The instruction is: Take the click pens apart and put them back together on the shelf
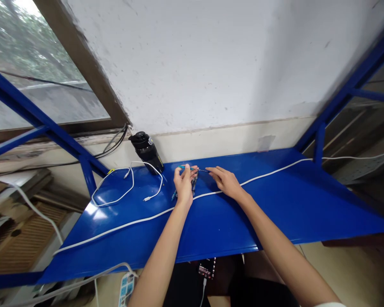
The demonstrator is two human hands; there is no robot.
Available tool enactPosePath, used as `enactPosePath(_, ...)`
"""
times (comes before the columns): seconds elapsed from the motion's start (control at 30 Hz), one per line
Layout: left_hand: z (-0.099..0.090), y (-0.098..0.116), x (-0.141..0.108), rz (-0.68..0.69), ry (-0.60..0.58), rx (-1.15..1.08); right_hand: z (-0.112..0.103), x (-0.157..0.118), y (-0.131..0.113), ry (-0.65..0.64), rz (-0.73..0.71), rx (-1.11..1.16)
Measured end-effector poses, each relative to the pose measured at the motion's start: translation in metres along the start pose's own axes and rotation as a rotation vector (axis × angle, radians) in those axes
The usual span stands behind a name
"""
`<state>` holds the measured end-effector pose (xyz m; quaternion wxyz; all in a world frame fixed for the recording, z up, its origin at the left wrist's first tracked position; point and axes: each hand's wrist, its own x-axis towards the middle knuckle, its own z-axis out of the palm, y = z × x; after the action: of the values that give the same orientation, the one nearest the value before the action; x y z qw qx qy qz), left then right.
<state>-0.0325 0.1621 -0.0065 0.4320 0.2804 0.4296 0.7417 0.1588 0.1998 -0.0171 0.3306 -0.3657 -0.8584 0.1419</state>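
Over the middle of the blue shelf (224, 221), my left hand (183, 183) is closed on a slim teal pen (181, 166). A thin dark rod (204, 170), which looks like a pen refill, runs from the pen's right end to the fingertips of my right hand (225, 180). Those fingers pinch it. Whether the rod is partly inside the pen cannot be made out. Beneath and beside my left hand lie several grey and teal pens (194, 183), partly hidden by it.
A black bottle (146, 151) stands by the wall at the left. Near it lies a looped white charging cable (115, 200). One long white cord (141, 221) crosses the shelf under my arms. Below the front edge are a power strip (126, 288) and a small black device (206, 268).
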Motion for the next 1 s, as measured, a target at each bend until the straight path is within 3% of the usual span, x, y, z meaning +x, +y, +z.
enactPosePath(1.0,0.0029,-0.0087,-0.0055,-0.059,-0.171,0.115,0.0013,-0.0006,-0.0061,0.025,-0.046,0.099)
